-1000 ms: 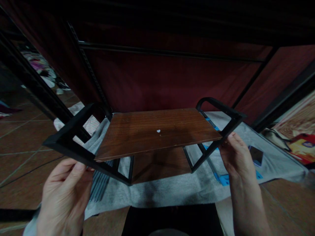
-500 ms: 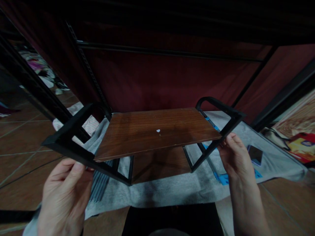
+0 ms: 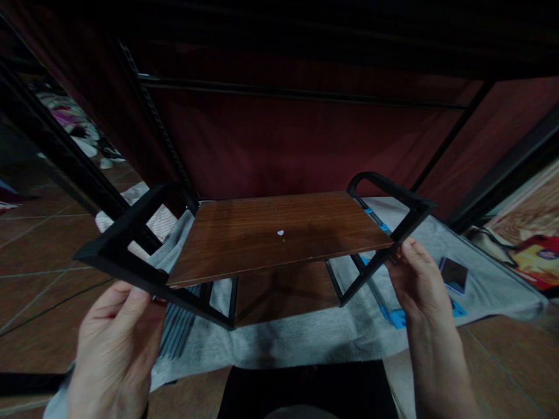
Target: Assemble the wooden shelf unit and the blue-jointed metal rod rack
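A small two-tier rack stands on the grey cloth, with a brown wood-grain upper board (image 3: pixel 279 233) between two black side frames. The lower board (image 3: pixel 283 294) lies beneath it, partly in shadow. My left hand (image 3: pixel 117 337) is closed at the outer side of the left frame (image 3: pixel 126 269), thumb on its edge and fingertips partly hidden; a small shiny bit shows by them. At the outer side of the right frame (image 3: pixel 378 262), level with the upper board, my right hand (image 3: pixel 417 276) is closed too. Its fingertips are partly behind the frame. A small white mark sits on the upper board.
Dark grey strips (image 3: pixel 178 329) lie on the grey cloth (image 3: pixel 283 343) at the left. To the right are a dark phone-like rectangle (image 3: pixel 454 274) and blue-ended bars (image 3: pixel 395 317). Behind hangs a dark red curtain (image 3: pixel 297 145) with black metal posts. A cable (image 3: pixel 56 305) crosses the tiled floor.
Both hands stay at the side frames, with only a very slight shift of the left one. The rack has not visibly moved.
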Demonstrator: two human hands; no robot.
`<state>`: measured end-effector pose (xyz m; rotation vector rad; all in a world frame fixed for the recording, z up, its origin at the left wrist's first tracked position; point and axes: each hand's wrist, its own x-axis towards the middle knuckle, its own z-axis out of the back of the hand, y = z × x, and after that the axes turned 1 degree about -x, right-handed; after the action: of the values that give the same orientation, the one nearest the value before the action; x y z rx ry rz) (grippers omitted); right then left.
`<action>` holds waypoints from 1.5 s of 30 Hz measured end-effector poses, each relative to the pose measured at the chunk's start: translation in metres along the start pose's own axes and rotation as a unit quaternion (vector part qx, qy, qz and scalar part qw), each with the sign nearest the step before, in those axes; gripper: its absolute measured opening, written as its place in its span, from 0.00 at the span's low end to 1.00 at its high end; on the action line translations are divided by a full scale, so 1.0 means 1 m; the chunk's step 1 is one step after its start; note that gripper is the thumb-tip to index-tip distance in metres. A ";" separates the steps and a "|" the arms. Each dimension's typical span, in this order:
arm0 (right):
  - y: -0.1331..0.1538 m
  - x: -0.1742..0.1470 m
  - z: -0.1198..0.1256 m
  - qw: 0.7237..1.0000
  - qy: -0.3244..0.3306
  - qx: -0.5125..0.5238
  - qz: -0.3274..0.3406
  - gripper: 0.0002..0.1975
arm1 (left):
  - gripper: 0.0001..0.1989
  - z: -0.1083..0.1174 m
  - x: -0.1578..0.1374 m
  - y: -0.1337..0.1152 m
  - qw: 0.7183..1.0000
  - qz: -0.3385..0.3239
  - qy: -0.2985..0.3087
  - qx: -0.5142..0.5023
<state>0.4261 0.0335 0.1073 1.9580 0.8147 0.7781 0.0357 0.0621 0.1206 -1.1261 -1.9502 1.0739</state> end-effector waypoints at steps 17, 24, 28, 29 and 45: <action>-0.004 -0.002 0.001 1.000 -0.002 0.026 0.001 0.10 | 0.13 -0.005 0.003 0.003 0.995 -0.096 0.011 -0.001; -0.006 -0.004 -0.005 0.999 0.000 0.032 0.006 0.11 | 0.11 -0.006 0.008 0.004 0.994 -0.110 0.026 -0.003; -0.008 -0.004 -0.006 0.999 -0.005 0.043 0.001 0.10 | 0.13 -0.007 0.010 0.004 0.994 -0.111 0.021 -0.008; -0.008 -0.003 -0.005 0.999 -0.009 0.044 0.000 0.10 | 0.13 -0.007 0.011 0.005 0.993 -0.115 0.018 -0.010; -0.004 -0.004 -0.020 0.994 -0.016 0.100 0.029 0.08 | 0.07 -0.020 0.001 0.018 0.985 -0.166 0.034 0.013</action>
<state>0.4075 0.0410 0.1114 2.1746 0.8477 0.7193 0.0588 0.0749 0.1146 -0.7763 -1.9759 0.8675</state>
